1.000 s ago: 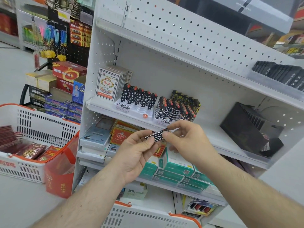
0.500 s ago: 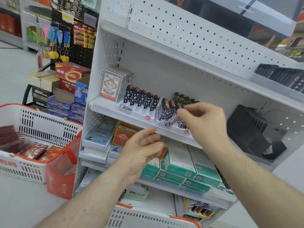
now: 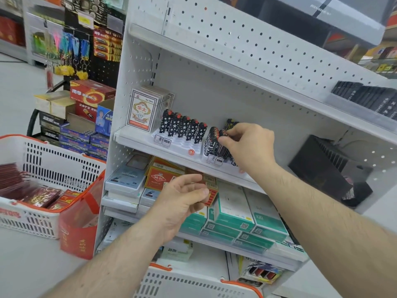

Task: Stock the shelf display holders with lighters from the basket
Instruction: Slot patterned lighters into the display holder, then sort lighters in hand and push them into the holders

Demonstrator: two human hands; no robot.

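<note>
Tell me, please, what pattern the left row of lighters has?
White stars on black, with red tops: the star-patterned lighters, clearest in the head view.

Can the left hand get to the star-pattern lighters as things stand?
Probably yes. The left hand hovers open and holds nothing, just below the shelf edge. The star-pattern lighters stand at the front of the shelf with nothing before them, and the right hand works in the next holder over.

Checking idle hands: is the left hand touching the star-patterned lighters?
Apart. The head view shows the left hand below the shelf edge, clear of the star-patterned lighters.
</note>
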